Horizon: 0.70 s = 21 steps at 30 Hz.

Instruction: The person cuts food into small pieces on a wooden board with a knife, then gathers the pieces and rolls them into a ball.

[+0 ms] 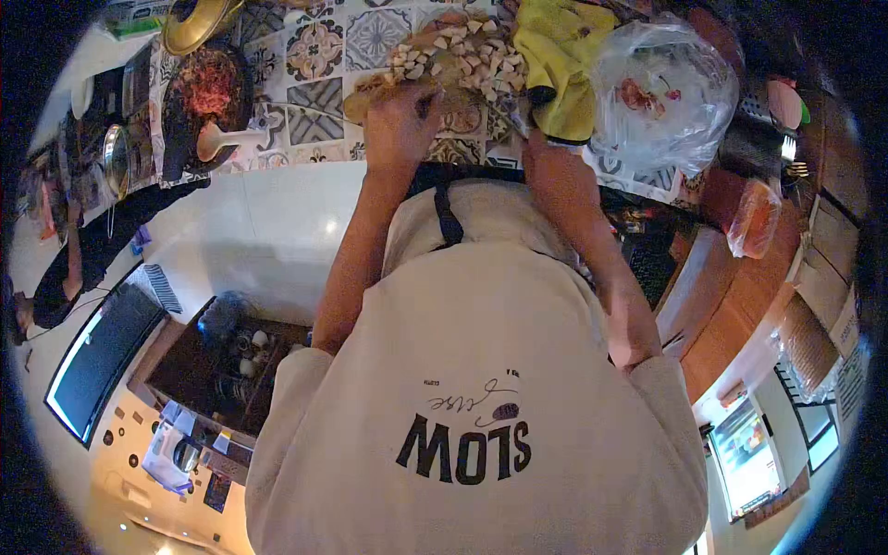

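Observation:
A wooden cutting board [359, 104] lies on the patterned tabletop with many pale chopped pieces [462, 57] heaped across it; their kind is hard to tell. My left hand [403, 113] rests at the board's near left side, fingers curled inward, and whatever is under them is hidden. At the board's right, my right hand [546, 153] is closed beside a yellow cloth [560, 69]. A thin, greyish knife blade [504, 116] extends from it toward the pieces; the handle and most of the fingers are out of sight.
On the left stands a dark pan [208, 83] of reddish food with a pale spoon [227, 139]. A clear plastic bag [666, 97] sits at right, near a fork [788, 148] and an orange wrapped package [757, 217]. Another person's dark sleeve [116, 227] shows at far left.

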Motion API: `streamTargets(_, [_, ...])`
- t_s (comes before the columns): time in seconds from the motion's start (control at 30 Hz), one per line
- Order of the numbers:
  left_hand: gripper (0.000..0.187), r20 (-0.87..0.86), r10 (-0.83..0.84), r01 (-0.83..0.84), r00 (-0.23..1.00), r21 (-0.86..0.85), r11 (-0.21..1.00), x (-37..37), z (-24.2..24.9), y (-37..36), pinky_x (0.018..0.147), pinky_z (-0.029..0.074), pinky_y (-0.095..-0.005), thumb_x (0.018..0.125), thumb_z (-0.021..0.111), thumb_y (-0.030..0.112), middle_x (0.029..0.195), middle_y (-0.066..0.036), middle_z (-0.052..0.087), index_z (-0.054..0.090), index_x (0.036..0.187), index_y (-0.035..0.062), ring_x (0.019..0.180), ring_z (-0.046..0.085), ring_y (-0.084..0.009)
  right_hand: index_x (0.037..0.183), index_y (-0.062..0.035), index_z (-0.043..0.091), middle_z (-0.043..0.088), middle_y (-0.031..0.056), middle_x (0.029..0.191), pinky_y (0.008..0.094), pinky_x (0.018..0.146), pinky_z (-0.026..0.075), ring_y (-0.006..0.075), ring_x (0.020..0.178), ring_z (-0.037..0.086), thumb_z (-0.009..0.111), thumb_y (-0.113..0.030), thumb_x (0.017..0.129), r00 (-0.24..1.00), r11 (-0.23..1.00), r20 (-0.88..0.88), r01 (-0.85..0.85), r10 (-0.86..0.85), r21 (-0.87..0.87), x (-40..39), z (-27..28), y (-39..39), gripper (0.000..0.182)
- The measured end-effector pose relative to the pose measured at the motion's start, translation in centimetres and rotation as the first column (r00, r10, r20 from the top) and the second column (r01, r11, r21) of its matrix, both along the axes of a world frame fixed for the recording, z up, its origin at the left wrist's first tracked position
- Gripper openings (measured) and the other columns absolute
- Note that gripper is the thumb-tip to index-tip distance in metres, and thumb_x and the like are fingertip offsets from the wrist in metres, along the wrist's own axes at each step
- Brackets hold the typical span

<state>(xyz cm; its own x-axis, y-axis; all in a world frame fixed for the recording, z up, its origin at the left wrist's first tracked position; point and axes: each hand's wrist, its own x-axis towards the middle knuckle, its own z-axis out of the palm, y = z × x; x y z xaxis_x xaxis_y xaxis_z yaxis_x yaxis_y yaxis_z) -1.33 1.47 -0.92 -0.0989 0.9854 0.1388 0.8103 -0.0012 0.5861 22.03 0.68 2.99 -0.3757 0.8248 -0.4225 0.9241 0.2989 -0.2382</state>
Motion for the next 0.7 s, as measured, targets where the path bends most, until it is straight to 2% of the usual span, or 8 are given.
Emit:
streamTargets(0.03, [0.015,0.012,0.011,-0.010,1.000,-0.009,1.000,0.0,-0.2,0.0,0.076,0.055,-0.0412,0.080,0.073,0.015,0.090,-0.013,0.072,0.074,0.092,0.0073,0.082,0.069,-0.0334,0.108,-0.0061,0.054,0.068,0.0225,0.074,0.0552,0.058,0.055,0.0433,0.070,0.068,0.048,-0.032,0.100,0.999,0.999,0.019,0.047,-0.046,-0.021,0.3,0.3,0.0,0.028])
streamTargets(0.13, [0.017,-0.040,-0.095,0.097,0.995,0.049,0.994,0.1,-0.6,0.6,0.078,0.055,-0.0418,0.080,0.072,0.017,0.089,-0.012,0.071,0.074,0.095,0.0085,0.081,0.068,-0.0337,0.109,-0.0084,0.054,0.067,0.0239,0.073,0.0564,0.059,0.054,0.0450,0.071,0.068,0.047,-0.036,0.101,0.992,0.991,0.007,0.123,-0.123,-0.042,0.3,1.5,0.1,0.029])
streamTargets(0.23, [0.020,-0.218,-0.062,0.072,0.974,0.036,0.997,0.4,1.4,1.3,0.081,0.053,-0.0440,0.082,0.070,0.021,0.095,-0.011,0.071,0.074,0.099,0.0123,0.086,0.067,-0.0336,0.107,-0.0084,0.054,0.066,0.0250,0.073,0.0580,0.060,0.054,0.0464,0.071,0.067,0.047,-0.036,0.101,0.990,0.990,-0.018,0.135,-0.136,-0.049,0.2,1.8,0.1,0.030])
streamTargets(0.33, [0.022,-0.175,-0.037,0.062,0.984,0.139,0.988,-0.6,0.9,3.7,0.084,0.052,-0.0449,0.083,0.069,0.025,0.102,-0.010,0.070,0.074,0.103,0.0183,0.093,0.065,-0.0325,0.104,-0.0073,0.056,0.065,0.0259,0.073,0.0595,0.062,0.053,0.0476,0.072,0.066,0.047,-0.037,0.101,0.989,0.988,-0.048,0.139,-0.142,-0.062,0.0,1.8,0.1,0.031])
streamTargets(0.43, [0.025,-0.292,-0.172,0.225,0.941,0.157,0.962,-1.1,1.3,6.4,0.087,0.051,-0.0442,0.083,0.068,0.026,0.105,-0.008,0.070,0.075,0.106,0.0237,0.100,0.063,-0.0320,0.102,-0.0067,0.057,0.065,0.0262,0.073,0.0595,0.061,0.053,0.0480,0.071,0.066,0.047,-0.036,0.101,0.984,0.988,-0.105,0.141,-0.147,-0.058,0.1,1.6,0.1,0.031])
streamTargets(0.47, [0.026,-0.444,-0.165,0.222,0.881,0.080,0.972,-1.1,1.1,6.8,0.089,0.051,-0.0438,0.082,0.069,0.026,0.106,-0.008,0.069,0.075,0.108,0.0256,0.101,0.062,-0.0319,0.101,-0.0065,0.057,0.065,0.0262,0.073,0.0593,0.061,0.053,0.0481,0.070,0.066,0.047,-0.036,0.101,0.981,0.989,-0.126,0.142,-0.147,-0.053,0.1,1.5,0.1,0.031])
streamTargets(0.7, [0.023,-0.411,-0.256,0.311,0.875,0.070,0.948,-1.2,-0.8,7.8,0.089,0.051,-0.0443,0.080,0.070,0.027,0.104,-0.008,0.071,0.076,0.102,0.0239,0.099,0.063,-0.0317,0.103,-0.0067,0.056,0.065,0.0265,0.073,0.0589,0.060,0.053,0.0480,0.068,0.065,0.049,-0.035,0.100,0.977,0.986,-0.132,0.164,-0.168,-0.035,0.8,1.4,-0.7,0.029])
